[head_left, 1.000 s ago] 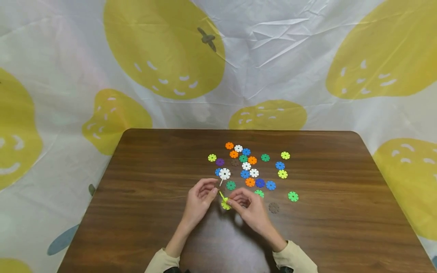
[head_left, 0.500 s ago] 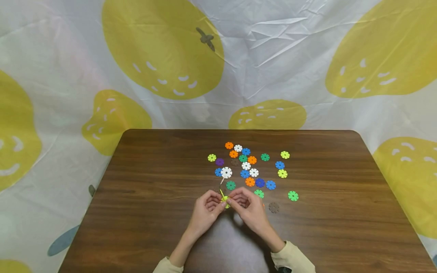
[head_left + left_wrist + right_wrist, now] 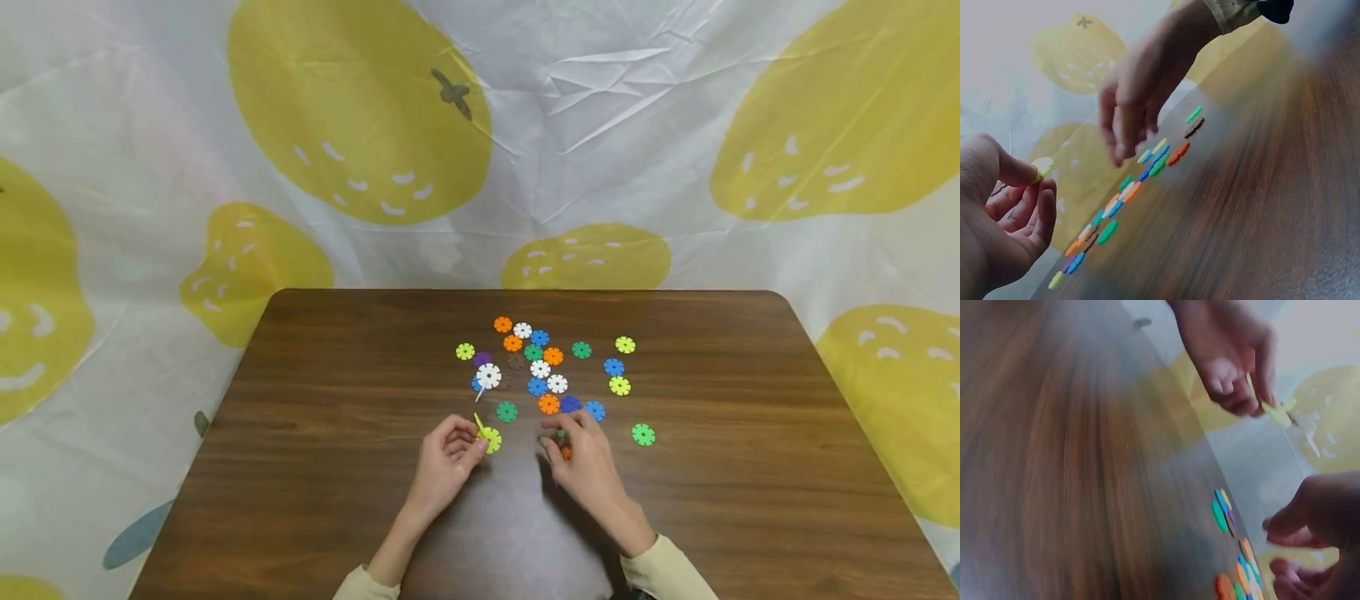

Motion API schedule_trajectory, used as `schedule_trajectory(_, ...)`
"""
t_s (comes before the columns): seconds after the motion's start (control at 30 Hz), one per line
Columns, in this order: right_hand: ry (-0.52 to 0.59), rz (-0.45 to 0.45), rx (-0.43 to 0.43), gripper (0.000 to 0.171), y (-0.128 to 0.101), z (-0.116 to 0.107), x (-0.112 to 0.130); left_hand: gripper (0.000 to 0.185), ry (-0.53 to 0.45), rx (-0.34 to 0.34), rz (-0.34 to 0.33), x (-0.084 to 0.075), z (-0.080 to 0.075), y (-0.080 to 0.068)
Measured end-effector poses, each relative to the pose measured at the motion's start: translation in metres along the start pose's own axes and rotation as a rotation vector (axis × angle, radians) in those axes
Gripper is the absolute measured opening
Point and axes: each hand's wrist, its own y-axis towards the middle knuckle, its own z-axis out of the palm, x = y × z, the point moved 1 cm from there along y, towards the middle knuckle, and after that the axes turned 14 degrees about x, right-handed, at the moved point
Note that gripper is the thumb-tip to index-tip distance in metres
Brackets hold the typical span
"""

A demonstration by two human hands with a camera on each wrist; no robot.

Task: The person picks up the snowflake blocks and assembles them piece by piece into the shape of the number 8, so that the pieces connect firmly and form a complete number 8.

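Note:
My left hand (image 3: 474, 444) pinches a yellow-green piece (image 3: 490, 438) made of two notched discs slotted together, held just above the table; the same piece (image 3: 1042, 165) shows between thumb and forefinger in the left wrist view, and the piece (image 3: 1277, 411) also appears in the right wrist view. My right hand (image 3: 561, 442) is a short way to the right, fingers hanging down over a green disc (image 3: 560, 433) and an orange disc (image 3: 566, 452). It holds nothing that I can see. Its fingertips (image 3: 1119, 150) point down at the table.
Several loose coloured discs (image 3: 547, 367) lie scattered behind the hands on the brown table (image 3: 337, 375). A white joined piece (image 3: 487, 377) sits at their left, a green disc (image 3: 642, 433) lies apart to the right. A yellow-patterned cloth (image 3: 600, 125) hangs behind.
My right hand has let go of the yellow-green piece and moved right to the discs. The left hand keeps the piece, shifted slightly left.

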Motion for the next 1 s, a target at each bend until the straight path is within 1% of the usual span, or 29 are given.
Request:
schedule_trajectory(0.07, -0.093, 0.036, -0.023, 0.024, -0.002, -0.003, -0.005, 0.017, -0.002, -0.003, -0.002, 0.0, -0.001, -0.001)
schedule_trajectory(0.13, -0.159, 0.067, -0.028, 0.03, -0.003, -0.005, -0.01, 0.017, -0.003, -0.004, 0.002, 0.0, -0.002, -0.001)
schedule_trajectory(0.27, -0.217, 0.118, 0.006, 0.038, -0.005, -0.006, -0.016, 0.017, -0.003, -0.004, 0.004, -0.001, -0.003, -0.001)
schedule_trajectory(0.4, -0.216, 0.159, 0.038, 0.035, -0.005, -0.003, -0.018, 0.016, -0.012, -0.006, 0.002, -0.003, -0.003, 0.0)
schedule_trajectory(0.53, -0.2, 0.181, 0.037, 0.03, -0.004, -0.001, -0.019, 0.017, -0.019, -0.008, -0.007, -0.004, -0.003, 0.001)
schedule_trajectory(0.73, -0.191, 0.2, 0.046, 0.031, 0.0, 0.001, -0.021, 0.016, -0.03, -0.003, -0.018, -0.002, -0.004, 0.002)
schedule_trajectory(0.87, -0.194, 0.184, 0.046, 0.031, 0.003, 0.003, -0.021, 0.015, -0.029, 0.001, -0.024, 0.001, -0.005, 0.001)
schedule_trajectory(1.0, -0.161, 0.152, 0.044, 0.03, 0.006, 0.001, -0.02, 0.015, -0.025, 0.002, -0.024, 0.0, -0.005, 0.002)
